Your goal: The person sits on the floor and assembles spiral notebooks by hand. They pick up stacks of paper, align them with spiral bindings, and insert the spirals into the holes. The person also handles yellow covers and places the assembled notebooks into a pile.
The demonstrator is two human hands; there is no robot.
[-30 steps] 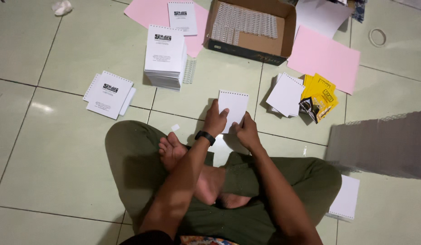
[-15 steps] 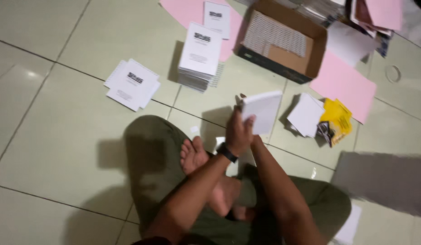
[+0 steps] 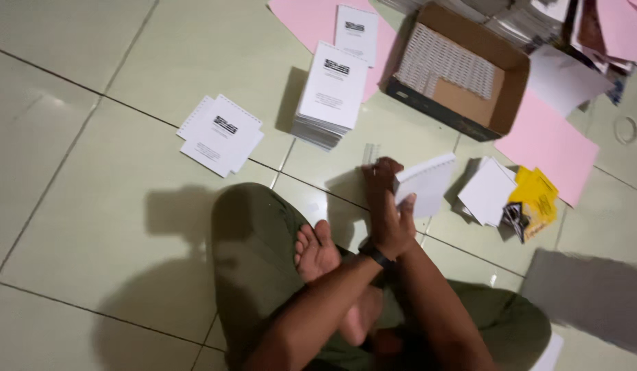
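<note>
White booklet (image 3: 428, 182) gripped by left hand (image 3: 387, 206), right hand hidden, brown box (image 3: 510, 75) beyond

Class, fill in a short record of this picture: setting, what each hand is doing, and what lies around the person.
Setting: person sitting cross-legged on a tiled floor
Left hand: wears a dark wristband, fingers on the small white spiral-bound booklet
Right hand: mostly hidden behind the left; its grip cannot be told
Ahead: tall stack of printed white booklets, open cardboard box with white binding combs inside
Left of stack: few loose printed sheets
Right: small pile of blank white sheets, yellow packet, pink paper
</note>
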